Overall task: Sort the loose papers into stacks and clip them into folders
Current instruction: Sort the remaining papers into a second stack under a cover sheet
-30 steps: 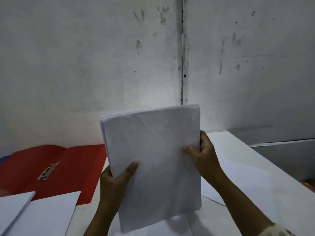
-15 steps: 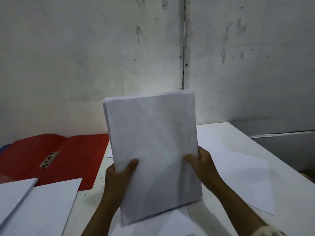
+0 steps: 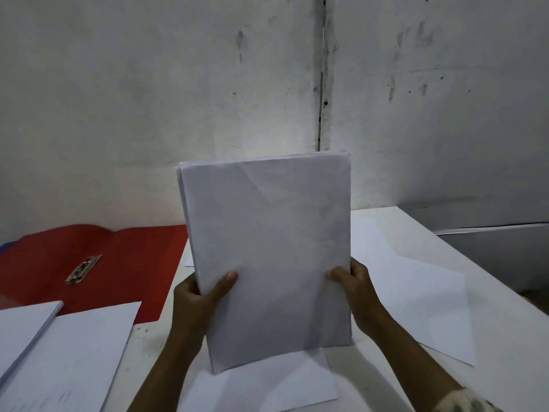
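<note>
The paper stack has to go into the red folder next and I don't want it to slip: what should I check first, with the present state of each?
1. Both hands hold the paper stack: ok, left hand and right hand grip its side edges.
2. Stack upright: ok.
3. Edges squared: not ok, sheets stick out along the top left.
4. Red folder open: ok.
5. Metal clip uncovered: ok.
6. Clip open or closed: cannot tell.
</note>
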Demonstrator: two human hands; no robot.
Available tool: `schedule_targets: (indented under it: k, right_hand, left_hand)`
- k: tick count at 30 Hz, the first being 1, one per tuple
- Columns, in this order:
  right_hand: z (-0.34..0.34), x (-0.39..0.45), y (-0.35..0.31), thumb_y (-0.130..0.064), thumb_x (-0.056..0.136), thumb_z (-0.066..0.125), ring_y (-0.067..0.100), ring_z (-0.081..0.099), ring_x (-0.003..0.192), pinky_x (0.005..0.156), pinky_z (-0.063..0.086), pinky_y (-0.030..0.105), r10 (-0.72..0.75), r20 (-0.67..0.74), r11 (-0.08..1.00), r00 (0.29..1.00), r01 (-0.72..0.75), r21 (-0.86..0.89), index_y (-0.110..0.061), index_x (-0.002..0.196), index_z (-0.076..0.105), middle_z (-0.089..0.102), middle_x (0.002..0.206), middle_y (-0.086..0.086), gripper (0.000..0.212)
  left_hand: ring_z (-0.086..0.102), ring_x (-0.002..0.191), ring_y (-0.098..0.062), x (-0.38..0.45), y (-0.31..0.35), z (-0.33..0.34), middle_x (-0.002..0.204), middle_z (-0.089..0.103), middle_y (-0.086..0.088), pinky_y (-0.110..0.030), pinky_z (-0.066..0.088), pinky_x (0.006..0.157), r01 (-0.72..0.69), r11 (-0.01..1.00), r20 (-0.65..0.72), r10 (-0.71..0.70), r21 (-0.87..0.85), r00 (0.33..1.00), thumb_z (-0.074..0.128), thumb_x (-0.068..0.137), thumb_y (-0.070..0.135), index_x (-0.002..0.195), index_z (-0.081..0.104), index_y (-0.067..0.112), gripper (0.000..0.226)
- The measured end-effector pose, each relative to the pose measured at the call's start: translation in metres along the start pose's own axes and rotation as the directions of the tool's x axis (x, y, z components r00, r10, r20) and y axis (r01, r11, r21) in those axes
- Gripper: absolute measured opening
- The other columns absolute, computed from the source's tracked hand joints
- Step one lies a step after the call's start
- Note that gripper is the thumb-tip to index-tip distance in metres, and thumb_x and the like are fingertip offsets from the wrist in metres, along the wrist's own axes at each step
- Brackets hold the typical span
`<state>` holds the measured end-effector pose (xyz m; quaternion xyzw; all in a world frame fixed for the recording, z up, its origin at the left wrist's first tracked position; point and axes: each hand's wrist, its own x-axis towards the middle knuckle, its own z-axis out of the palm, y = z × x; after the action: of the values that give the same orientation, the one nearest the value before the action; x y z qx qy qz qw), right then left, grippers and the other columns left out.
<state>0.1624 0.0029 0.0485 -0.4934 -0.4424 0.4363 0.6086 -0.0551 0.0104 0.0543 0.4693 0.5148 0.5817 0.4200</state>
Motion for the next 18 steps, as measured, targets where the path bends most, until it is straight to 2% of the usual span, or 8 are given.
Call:
schedule_targets:
  k: [4, 7, 9, 10, 11, 14, 16, 18]
  right_hand:
    - [0.005, -0.002, 0.004, -0.015, 0.056, 0.052, 0.021, 0.059, 0.073, 0.061, 0.049, 0.029, 0.014, 0.015, 1.000, 1.000, -0.014, 0.020, -0.016, 0.084, 0.062, 0.065, 0.082, 0.003, 0.030]
    - [0.004, -0.001, 0.003, -0.014, 0.056, 0.052, 0.022, 0.058, 0.072, 0.061, 0.048, 0.029, 0.015, 0.009, 1.000, 1.000, -0.015, 0.025, -0.014, 0.082, 0.062, 0.065, 0.080, 0.003, 0.028]
    - [0.004, -0.002, 0.003, -0.015, 0.055, 0.052, 0.021, 0.057, 0.072, 0.062, 0.047, 0.031, 0.022, -0.004, 1.000, 1.000, -0.022, 0.013, -0.015, 0.081, 0.061, 0.064, 0.079, 0.003, 0.027]
    - [0.004, -0.002, 0.004, -0.015, 0.055, 0.052, 0.020, 0.057, 0.073, 0.063, 0.047, 0.031, 0.025, -0.006, 1.000, 1.000, -0.025, 0.002, -0.017, 0.081, 0.060, 0.063, 0.080, 0.002, 0.028]
    - [0.005, -0.003, 0.004, -0.015, 0.055, 0.053, 0.018, 0.057, 0.073, 0.063, 0.047, 0.030, 0.029, -0.005, 0.999, 1.000, -0.029, -0.016, -0.019, 0.081, 0.059, 0.063, 0.081, 0.001, 0.026]
    - [0.007, 0.000, 0.000, -0.006, 0.075, 0.059, 0.014, 0.056, 0.071, 0.058, 0.045, 0.023, 0.025, 0.012, 0.992, 1.000, -0.024, -0.125, -0.023, 0.080, 0.057, 0.061, 0.079, -0.003, 0.018]
    - [0.003, 0.003, -0.004, 0.000, 0.085, 0.052, 0.009, 0.056, 0.070, 0.053, 0.045, 0.015, 0.017, 0.020, 0.980, 1.000, -0.013, -0.199, -0.024, 0.085, 0.056, 0.060, 0.079, -0.007, 0.024]
    - [-0.004, 0.004, -0.007, -0.002, 0.089, 0.048, 0.009, 0.055, 0.071, 0.053, 0.043, 0.013, 0.013, 0.019, 0.965, 1.000, -0.008, -0.262, -0.021, 0.093, 0.055, 0.059, 0.081, -0.008, 0.021]
  left_hand:
    - [0.058, 0.075, -0.014, -0.009, -0.001, 0.005, 0.081, 0.060, 0.009, -0.034, 0.048, 0.073, 0.013, 1.000, -0.016, -0.013, 0.017, 1.000, 0.062, -0.005, 0.082, 0.079, 0.052, 0.031, 0.099]
    - [0.056, 0.074, -0.012, -0.009, -0.001, 0.006, 0.081, 0.057, 0.011, -0.036, 0.046, 0.077, 0.039, 0.999, -0.042, -0.039, 0.012, 0.998, 0.059, -0.007, 0.083, 0.078, 0.051, 0.031, 0.100]
    - [0.055, 0.074, -0.014, -0.010, -0.001, 0.008, 0.083, 0.057, 0.009, -0.035, 0.045, 0.077, 0.036, 0.999, -0.028, -0.036, 0.022, 0.999, 0.061, -0.008, 0.080, 0.086, 0.053, 0.024, 0.109]
    - [0.055, 0.077, -0.018, -0.012, -0.001, 0.009, 0.086, 0.058, 0.005, -0.034, 0.045, 0.077, 0.030, 0.999, -0.017, -0.029, 0.033, 0.999, 0.067, -0.002, 0.074, 0.093, 0.053, 0.020, 0.109]
    - [0.055, 0.080, -0.021, -0.012, -0.003, 0.010, 0.090, 0.058, 0.001, -0.034, 0.045, 0.077, 0.029, 0.999, -0.009, -0.029, 0.031, 1.000, 0.073, 0.012, 0.066, 0.098, 0.053, 0.018, 0.100]
    - [0.060, 0.084, -0.025, -0.004, -0.009, 0.007, 0.088, 0.062, 0.003, -0.034, 0.047, 0.077, 0.025, 1.000, -0.026, -0.025, 0.009, 0.999, 0.079, 0.057, 0.042, 0.085, 0.055, 0.025, 0.041]
    - [0.062, 0.084, -0.023, 0.000, -0.013, 0.005, 0.088, 0.063, 0.005, -0.037, 0.050, 0.078, 0.027, 1.000, -0.005, -0.027, -0.002, 1.000, 0.078, 0.067, 0.037, 0.090, 0.059, 0.024, 0.033]
    - [0.062, 0.085, -0.024, 0.002, -0.016, 0.006, 0.091, 0.063, 0.001, -0.039, 0.052, 0.078, 0.049, 0.999, 0.027, -0.049, 0.022, 0.998, 0.071, 0.077, 0.032, 0.103, 0.057, 0.017, 0.032]
